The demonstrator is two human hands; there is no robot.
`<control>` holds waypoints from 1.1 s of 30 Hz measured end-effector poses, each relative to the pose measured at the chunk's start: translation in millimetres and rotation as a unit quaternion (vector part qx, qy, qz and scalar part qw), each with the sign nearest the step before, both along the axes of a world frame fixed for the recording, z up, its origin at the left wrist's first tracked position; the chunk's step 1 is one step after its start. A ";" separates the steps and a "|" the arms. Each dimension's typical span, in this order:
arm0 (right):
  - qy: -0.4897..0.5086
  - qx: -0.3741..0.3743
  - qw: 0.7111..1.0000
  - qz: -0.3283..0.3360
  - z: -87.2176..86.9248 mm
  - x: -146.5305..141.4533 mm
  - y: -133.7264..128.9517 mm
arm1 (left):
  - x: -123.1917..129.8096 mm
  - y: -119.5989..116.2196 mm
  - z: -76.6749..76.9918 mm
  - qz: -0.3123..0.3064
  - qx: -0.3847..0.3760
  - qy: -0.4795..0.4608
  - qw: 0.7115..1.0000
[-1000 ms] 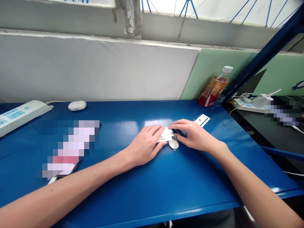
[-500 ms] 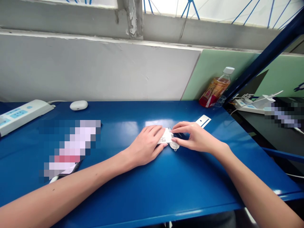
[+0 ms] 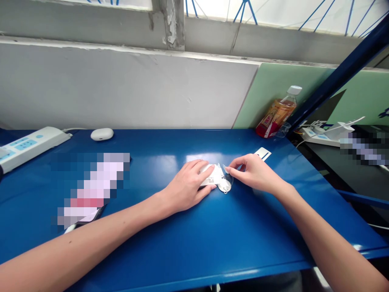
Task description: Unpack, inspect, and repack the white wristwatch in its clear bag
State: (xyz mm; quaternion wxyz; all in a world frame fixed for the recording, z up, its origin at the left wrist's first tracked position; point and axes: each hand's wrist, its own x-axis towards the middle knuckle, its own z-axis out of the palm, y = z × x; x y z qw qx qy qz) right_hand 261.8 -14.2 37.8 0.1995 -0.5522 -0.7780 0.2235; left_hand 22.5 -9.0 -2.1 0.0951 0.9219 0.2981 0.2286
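Observation:
My left hand (image 3: 192, 182) lies over a small flat white packet (image 3: 215, 175) with grey print, thumb along its near side and fingers across its top, holding it against the table. Out of the packet's right end comes thin clear plastic film (image 3: 228, 172). Thumb and forefinger of my right hand (image 3: 251, 172) pinch the edge of this film. A round whitish disc with a small loop (image 3: 225, 186) lies just below the film, beside the packet. Behind my right hand is a white card with a dark slot (image 3: 263, 153), partly hidden by it.
On the blue table (image 3: 170, 243) are a white power strip (image 3: 33, 146), a white earbud case (image 3: 102, 134) and a blurred-out phone-like object (image 3: 97, 186) at left. A drink bottle (image 3: 276, 115) leans at the back right, near a blue metal post (image 3: 337, 75).
My right hand has moved slightly right, away from the packet, with the clear film pinched and stretched out. More of the round disc shows. My left hand has stayed in place.

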 end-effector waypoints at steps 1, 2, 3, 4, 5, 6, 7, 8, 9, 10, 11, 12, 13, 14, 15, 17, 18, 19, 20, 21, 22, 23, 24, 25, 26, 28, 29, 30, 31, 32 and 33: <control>-0.004 -0.001 1.000 -0.003 0.3 0.1 0.3 | 0.0 -0.1 0.2 0.000 -0.001 -0.001 1.000; -0.004 -0.005 1.000 -0.001 0.8 -0.1 0.5 | 0.1 -0.2 0.3 0.000 -0.002 -0.001 1.000; -0.001 -0.011 1.000 0.005 1.7 -0.4 0.4 | 0.1 -0.3 0.4 0.000 -0.002 0.000 1.000; 0.006 -0.019 1.000 0.015 2.8 -0.9 0.1 | 0.1 -0.3 0.5 0.001 -0.001 0.002 1.000; 0.015 -0.029 0.999 0.026 4.1 -1.5 -0.5 | 0.1 -0.3 0.5 0.002 0.001 0.004 1.000; 0.025 -0.039 0.998 0.039 5.3 -2.0 -1.2 | 0.2 -0.3 0.4 0.003 0.003 0.005 1.000; 0.034 -0.047 0.997 0.050 6.2 -2.4 -1.9 | 0.2 -0.3 0.3 0.003 0.004 0.006 1.000; 0.042 -0.052 0.996 0.059 6.7 -2.7 -2.7 | 0.2 -0.3 0.3 0.003 0.005 0.007 1.000; 0.047 -0.053 0.995 0.066 6.8 -2.8 -3.4 | 0.2 -0.3 0.4 0.002 0.006 0.007 1.000; 0.050 -0.050 0.995 0.071 6.4 -2.8 -4.1 | 0.2 -0.3 0.5 0.001 0.006 0.006 1.000; 0.051 -0.044 0.995 0.074 5.6 -2.7 -4.7 | 0.2 -0.4 0.7 0.000 0.005 0.005 1.000; 0.050 -0.035 0.995 0.073 4.6 -2.6 -5.2 | 0.2 -0.4 0.9 0.000 0.004 0.004 1.000; 0.046 -0.024 0.996 0.070 3.6 -2.6 -5.6 | 0.2 -0.5 1.1 0.000 0.003 0.002 1.000; 0.042 -0.013 0.997 0.066 2.8 -2.7 -6.1 | 0.3 -0.5 1.4 0.000 0.002 0.000 1.000; 0.038 -0.003 0.997 0.063 2.4 -2.9 -6.5 | 0.3 -0.6 1.5 -0.001 0.001 -0.002 1.000; 0.032 0.012 0.997 0.066 2.7 -3.7 -7.3 | 0.3 -0.7 1.5 -0.002 -0.001 -0.005 1.000; 0.028 0.017 0.997 0.072 3.4 -4.1 -7.6 | 0.4 -0.7 1.4 -0.003 -0.001 -0.006 1.000; 0.022 0.022 0.996 0.079 4.2 -4.4 -7.9 | 0.4 -0.7 1.2 -0.004 0.000 -0.007 1.000; 0.015 0.025 0.996 0.087 5.1 -4.7 -8.2 | 0.4 -0.7 1.0 -0.004 0.001 -0.007 1.000; 0.006 0.028 0.995 0.094 5.7 -4.9 -8.4 | 0.4 -0.7 0.7 -0.004 0.003 -0.007 1.000; -0.004 0.032 0.995 0.099 6.0 -5.1 -8.8 | 0.4 -0.7 0.6 -0.004 0.005 -0.005 1.000; -0.014 0.037 0.994 0.103 5.8 -5.5 -9.2 | 0.4 -0.7 0.4 -0.004 0.007 -0.002 1.000; -0.025 0.047 0.993 0.104 5.3 -6.3 -10.0 | 0.4 -0.7 0.4 -0.003 0.008 0.000 1.000; -0.040 0.062 0.992 0.103 4.4 -7.7 -11.0 | 0.3 -0.7 0.4 -0.003 0.010 0.002 1.000; -0.061 0.083 0.989 0.103 3.3 -9.7 -12.5 | 0.2 -0.8 0.5 -0.002 0.011 0.004 1.000; -0.117 0.135 0.978 0.103 1.0 -15.9 -16.7 | 0.1 -1.1 0.8 -0.002 0.012 0.005 1.000; -0.153 0.158 0.970 0.108 -0.2 -19.7 -19.4 | 0.2 -1.3 1.0 -0.002 0.012 0.007 1.000; -0.184 0.179 0.960 0.112 -1.4 -23.9 -22.4 | 0.3 -1.5 1.3 -0.002 0.013 0.010 1.000; -0.213 0.193 0.951 0.112 -2.7 -28.0 -25.4 | 0.5 -1.8 1.6 -0.002 0.014 0.014 1.000; -0.243 0.205 0.941 0.115 -4.2 -31.9 -28.6 | 0.7 -2.0 2.0 -0.002 0.016 0.017 1.000; -0.272 0.215 0.930 0.119 -5.9 -35.5 -31.6 | 1.1 -2.1 2.4 -0.001 0.018 0.020 1.000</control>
